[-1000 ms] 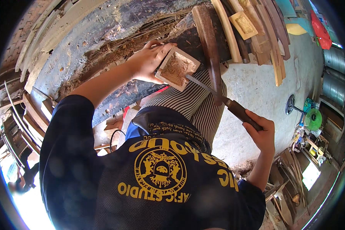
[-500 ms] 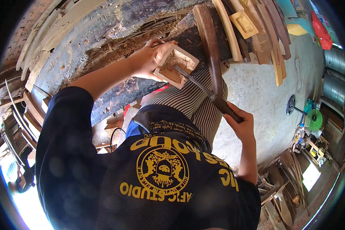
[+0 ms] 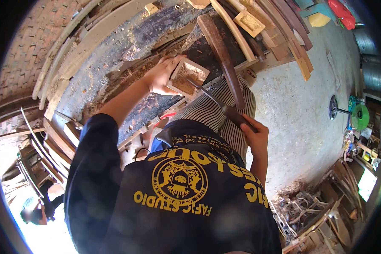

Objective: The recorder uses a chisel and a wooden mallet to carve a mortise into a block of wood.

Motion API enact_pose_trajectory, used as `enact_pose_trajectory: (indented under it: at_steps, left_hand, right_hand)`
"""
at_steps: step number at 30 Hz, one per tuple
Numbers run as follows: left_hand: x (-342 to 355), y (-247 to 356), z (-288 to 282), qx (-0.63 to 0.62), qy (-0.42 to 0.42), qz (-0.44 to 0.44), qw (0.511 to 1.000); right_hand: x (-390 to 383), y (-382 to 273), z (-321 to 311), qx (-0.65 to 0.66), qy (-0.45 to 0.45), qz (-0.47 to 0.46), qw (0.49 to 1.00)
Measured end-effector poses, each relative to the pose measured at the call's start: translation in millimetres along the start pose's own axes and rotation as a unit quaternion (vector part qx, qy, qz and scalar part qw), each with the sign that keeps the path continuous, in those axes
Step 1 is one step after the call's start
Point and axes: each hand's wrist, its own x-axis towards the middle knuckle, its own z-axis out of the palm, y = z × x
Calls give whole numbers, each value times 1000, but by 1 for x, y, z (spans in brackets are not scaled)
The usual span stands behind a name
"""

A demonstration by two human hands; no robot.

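My left hand (image 3: 163,75) grips a small, square wooden box (image 3: 174,84) from its far left side, with the hollow facing me. Rough chip marks cover the pale wood inside. In my right hand (image 3: 257,137) is a chisel (image 3: 218,100) with a long, thin metal blade and a dark wooden handle, my fingers wrapped round the handle. The blade's tip reaches into the hollow, against or close to the inner wall. Just beyond the chisel, a thick, dark brown wooden bar (image 3: 224,59) slants from the workbench toward my striped trouser leg (image 3: 237,139).
The worn dark workbench (image 3: 142,29) carries shavings. Wooden strips (image 3: 283,34) and another hollowed block (image 3: 249,23) lie at the far right. A green fan (image 3: 360,116) stands farther right, above scrap wood (image 3: 313,216). Another person (image 3: 44,207) is at the lower left.
The view has shifted, so the bench and floor appear displaced. Both hands still hold the box and the chisel, with the blade still inside the hollow. A person now shows at the lower left.
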Motion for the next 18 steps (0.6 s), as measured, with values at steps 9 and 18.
enact_pose_trajectory:
  at_steps: [9, 18]
  left_hand:
    - [17, 20, -10, -34, 106, 50, 993]
    - [57, 69, -108, 304, 248, 346, 852]
  right_hand:
    - [-121, 73, -51, 308, 112, 40, 944]
    - [-125, 53, -25, 303, 115, 80, 942]
